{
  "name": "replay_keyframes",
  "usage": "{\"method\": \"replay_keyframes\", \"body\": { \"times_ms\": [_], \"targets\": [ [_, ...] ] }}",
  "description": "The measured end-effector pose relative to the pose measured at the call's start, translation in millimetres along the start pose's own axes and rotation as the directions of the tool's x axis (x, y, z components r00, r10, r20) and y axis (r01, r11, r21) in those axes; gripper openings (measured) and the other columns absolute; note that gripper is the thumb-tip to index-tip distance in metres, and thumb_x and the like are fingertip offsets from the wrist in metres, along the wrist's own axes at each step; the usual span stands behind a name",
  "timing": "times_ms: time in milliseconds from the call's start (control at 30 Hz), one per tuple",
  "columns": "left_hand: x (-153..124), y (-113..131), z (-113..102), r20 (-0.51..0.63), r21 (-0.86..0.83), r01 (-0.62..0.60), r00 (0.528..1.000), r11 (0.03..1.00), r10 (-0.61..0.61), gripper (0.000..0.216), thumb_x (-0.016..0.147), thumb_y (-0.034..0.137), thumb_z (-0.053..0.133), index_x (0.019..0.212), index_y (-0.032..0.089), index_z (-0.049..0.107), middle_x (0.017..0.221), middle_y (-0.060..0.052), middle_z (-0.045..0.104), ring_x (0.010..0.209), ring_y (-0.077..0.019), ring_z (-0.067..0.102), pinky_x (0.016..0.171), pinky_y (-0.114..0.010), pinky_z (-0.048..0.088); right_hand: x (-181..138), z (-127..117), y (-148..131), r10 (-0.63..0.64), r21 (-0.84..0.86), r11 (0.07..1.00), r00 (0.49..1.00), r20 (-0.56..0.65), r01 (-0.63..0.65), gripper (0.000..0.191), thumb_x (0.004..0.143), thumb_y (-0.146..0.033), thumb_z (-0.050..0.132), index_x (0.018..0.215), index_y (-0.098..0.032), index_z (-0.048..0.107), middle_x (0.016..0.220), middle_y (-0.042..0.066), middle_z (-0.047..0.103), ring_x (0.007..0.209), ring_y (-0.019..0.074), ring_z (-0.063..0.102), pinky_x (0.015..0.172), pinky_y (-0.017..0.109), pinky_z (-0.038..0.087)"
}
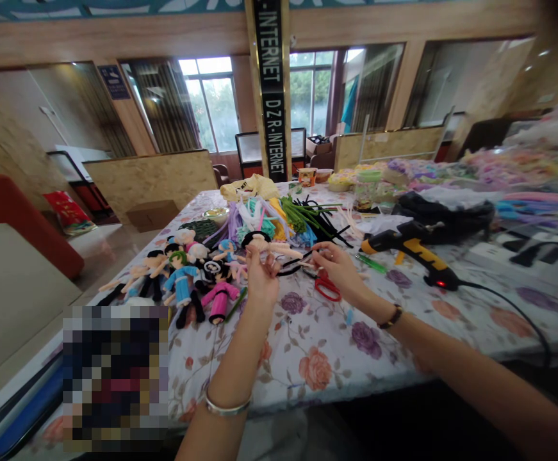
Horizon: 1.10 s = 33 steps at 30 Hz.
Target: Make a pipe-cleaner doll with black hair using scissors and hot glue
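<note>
My left hand [261,276] is raised over the flowered tablecloth [327,346], its fingers closed round a small pale pipe-cleaner doll [265,244] with a black loop on its head. My right hand [339,267] pinches the end of a black pipe cleaner [292,261] that runs across to the doll. Red-handled scissors [327,287] lie on the cloth just under my right hand. Each wrist carries a bracelet.
Several finished dolls [182,278] lie left of my hands. A heap of coloured pipe cleaners [279,221] is behind them. A yellow-black glue gun [410,248] with a cord rests to the right. Further pipe-cleaner bundles [523,173] fill the far right.
</note>
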State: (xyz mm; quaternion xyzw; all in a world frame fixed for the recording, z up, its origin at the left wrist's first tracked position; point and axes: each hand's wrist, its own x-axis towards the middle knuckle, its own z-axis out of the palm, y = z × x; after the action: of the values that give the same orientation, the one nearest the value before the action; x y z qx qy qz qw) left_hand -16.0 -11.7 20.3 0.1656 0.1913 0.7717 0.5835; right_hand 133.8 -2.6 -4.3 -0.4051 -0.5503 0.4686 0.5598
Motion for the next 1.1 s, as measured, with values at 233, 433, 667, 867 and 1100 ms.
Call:
{"method": "replay_keyframes", "body": {
  "times_ms": [233, 433, 667, 867, 1100],
  "targets": [
    [1, -1, -1, -0.014, 0.012, 0.003, 1.000, 1.000, -0.003, 0.027, 0.083, 0.041, 0.051, 0.070, 0.019, 0.042, 0.055, 0.006, 0.043, 0.037, -0.0026, 0.036, 0.031, -0.014, 0.016, 6, -14, -6, 0.184, -0.299, 0.954, 0.843, 0.505, -0.029, 0.030, 0.059, -0.024, 0.070, 0.088, -0.017, 0.065, 0.067, -0.001, 0.064, 0.055, 0.0098, 0.054, 0.051, 0.022, 0.041],
    [1, -2, -1, -0.006, 0.039, 0.003, 1.000, 0.999, -0.003, 0.029, 0.082, 0.042, 0.053, 0.070, 0.018, 0.042, 0.057, 0.006, 0.045, 0.038, -0.0025, 0.036, 0.031, -0.014, 0.016, 4, -2, -1, 0.069, -0.130, 0.992, 0.891, 0.449, -0.012, 0.030, 0.066, -0.041, 0.068, 0.081, -0.015, 0.067, 0.065, 0.000, 0.063, 0.058, 0.0098, 0.055, 0.060, 0.024, 0.045],
    [0, -2, 0, -0.008, 0.040, 0.012, 1.000, 0.999, -0.012, 0.030, 0.080, 0.043, 0.055, 0.068, 0.018, 0.042, 0.056, 0.006, 0.044, 0.039, -0.0023, 0.036, 0.033, -0.015, 0.017, 3, -7, 0, -0.062, -0.299, 0.940, 0.941, 0.332, 0.167, 0.029, 0.072, -0.045, 0.062, 0.061, -0.019, 0.065, 0.055, 0.000, 0.061, 0.051, 0.0130, 0.053, 0.051, 0.025, 0.039],
    [0, -2, 0, 0.000, 0.018, 0.027, 1.000, 0.999, -0.027, 0.030, 0.080, 0.042, 0.055, 0.068, 0.018, 0.042, 0.056, 0.006, 0.044, 0.039, -0.0023, 0.036, 0.032, -0.015, 0.016, 9, -19, -12, -0.175, -0.503, 0.812, 0.946, 0.273, 0.295, 0.026, 0.076, -0.038, 0.056, 0.061, -0.019, 0.067, 0.052, 0.000, 0.060, 0.047, 0.0129, 0.048, 0.048, 0.025, 0.032],
    [-1, -1, 1, -0.017, 0.009, 0.032, 0.999, 0.999, -0.031, 0.028, 0.082, 0.041, 0.052, 0.070, 0.018, 0.044, 0.057, 0.006, 0.046, 0.039, -0.0022, 0.037, 0.032, -0.015, 0.016, 15, -30, -15, -0.178, -0.700, 0.599, 0.917, 0.356, 0.388, 0.007, 0.065, -0.019, 0.067, 0.067, -0.022, 0.073, 0.060, 0.001, 0.066, 0.053, 0.0145, 0.053, 0.055, 0.026, 0.035]
  ]
}}
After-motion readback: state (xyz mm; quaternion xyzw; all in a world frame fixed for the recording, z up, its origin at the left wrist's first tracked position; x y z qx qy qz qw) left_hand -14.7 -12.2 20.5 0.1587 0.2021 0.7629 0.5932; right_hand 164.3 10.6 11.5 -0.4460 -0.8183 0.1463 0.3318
